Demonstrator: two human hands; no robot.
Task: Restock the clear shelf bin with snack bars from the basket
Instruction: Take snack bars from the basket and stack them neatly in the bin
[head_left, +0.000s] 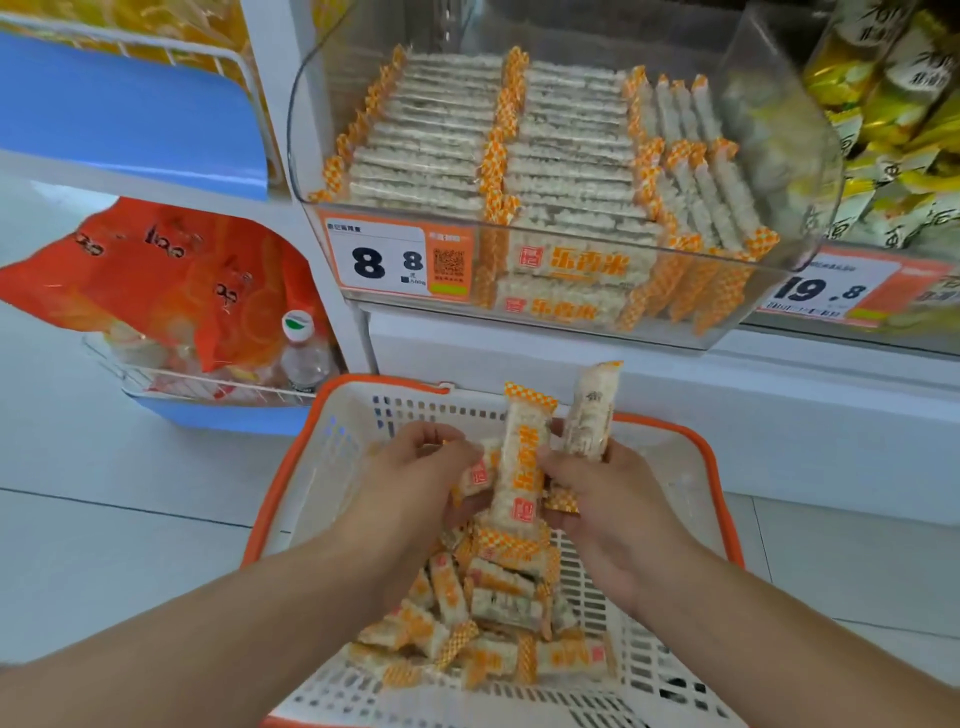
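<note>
Clear shelf bin (769, 104), far and above the hands, slightly to the right of them. It is already largely filled: two rows of snack bars lie flat with their long axes running left–right, and a third group at the right stands on edge, long axes running near–far. What free room remains appears to be at the far right of the bin, though reflections on the wall make this uncertain.

Basket (724, 493), white with an orange rim, on the floor directly below the bin. A loose pile of bars (498, 608) lies in its near half, pointing every way.

Both hands are held over the middle of the basket, close together, so the bin lies up and away from both; the right hand is judged slightly nearer the open end.

Right hand (610, 499) — fingers curled round a bunch of bars, among them a pale upright bar (592, 410) whose long axis points toward the bin.

Left hand (415, 478) — fingers curled, pinching a bar (480, 470) that is mostly hidden between the hands. An orange-lettered bar (522, 462) stands upright between the two hands, touching both; which hand bears it cannot be told.

The coming move is judged a lift up and away, with the bars turned to match a row.
</note>
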